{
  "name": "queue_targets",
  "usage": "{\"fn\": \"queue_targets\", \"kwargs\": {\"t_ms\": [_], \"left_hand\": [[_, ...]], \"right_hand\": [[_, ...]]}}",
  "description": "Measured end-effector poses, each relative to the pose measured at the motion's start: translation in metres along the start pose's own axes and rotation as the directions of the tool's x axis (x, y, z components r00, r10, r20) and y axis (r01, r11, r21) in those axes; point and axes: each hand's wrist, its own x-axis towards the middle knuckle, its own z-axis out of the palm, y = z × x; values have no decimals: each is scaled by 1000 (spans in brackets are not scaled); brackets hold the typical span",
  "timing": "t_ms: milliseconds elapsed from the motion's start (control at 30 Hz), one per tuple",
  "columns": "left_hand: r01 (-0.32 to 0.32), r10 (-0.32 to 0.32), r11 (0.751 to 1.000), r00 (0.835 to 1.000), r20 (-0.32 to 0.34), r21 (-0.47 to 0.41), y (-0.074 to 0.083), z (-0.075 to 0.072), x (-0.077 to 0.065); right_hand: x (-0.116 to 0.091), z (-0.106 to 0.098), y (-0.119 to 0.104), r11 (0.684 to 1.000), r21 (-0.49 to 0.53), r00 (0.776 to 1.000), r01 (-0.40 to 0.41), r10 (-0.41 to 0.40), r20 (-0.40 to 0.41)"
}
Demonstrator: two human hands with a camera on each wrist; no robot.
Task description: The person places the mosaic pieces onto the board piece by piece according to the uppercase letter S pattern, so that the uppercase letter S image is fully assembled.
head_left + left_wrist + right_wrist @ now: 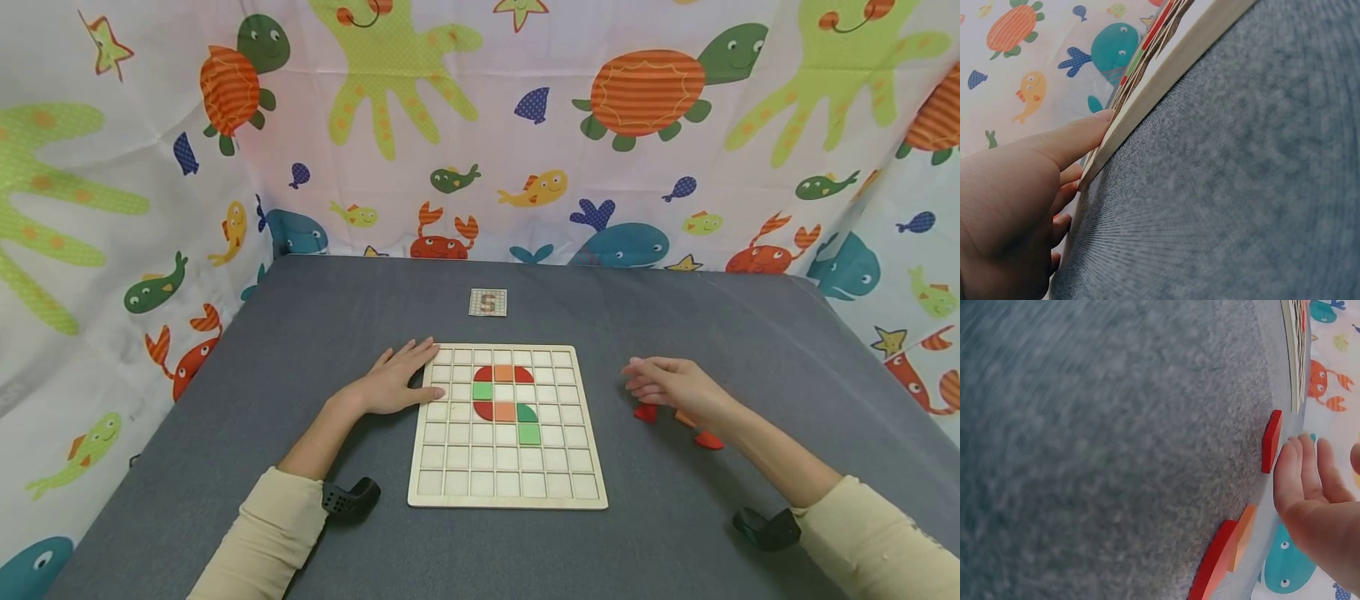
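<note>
My left hand [395,379] rests along the left edge of a square wooden grid board [507,502], fingers spread and thumb [1088,134] on its rim. Red, orange and green pieces lie in the board's cells, among them a light green square [529,434] and an orange square [504,412]. To the right of the board, my right hand [678,387] hovers over the table, fingers gently bent and holding nothing. Close by it lie a red piece [1271,442], an orange piece [1243,537] and a red rounded piece [1213,562].
Behind the board, a small card [488,302] printed with a grid and an S-shaped figure lies on the grey tablecloth [360,308]. A curtain [487,125] with sea animals hangs around the back and sides. Each wrist wears a black device [351,497].
</note>
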Motion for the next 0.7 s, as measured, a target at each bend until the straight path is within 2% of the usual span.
{"fn": "queue_targets", "kwargs": {"t_ms": [167,500,600,700], "left_hand": [[0,0,1000,1000,-2,-4,0,0,0],[-5,5,1000,1000,-1,-2,0,-1,0],[-2,2,1000,1000,-1,-2,0,-1,0],[-3,3,1000,1000,-2,-8,1,-1,0]], "right_hand": [[-1,-1,0,999,-29,1000,16,-16,25],[-12,-2,3,985,-167,999,35,-36,2],[-14,-3,6,969,-235,997,77,-77,8],[-17,-5,11,946,-284,988,155,-153,31]]}}
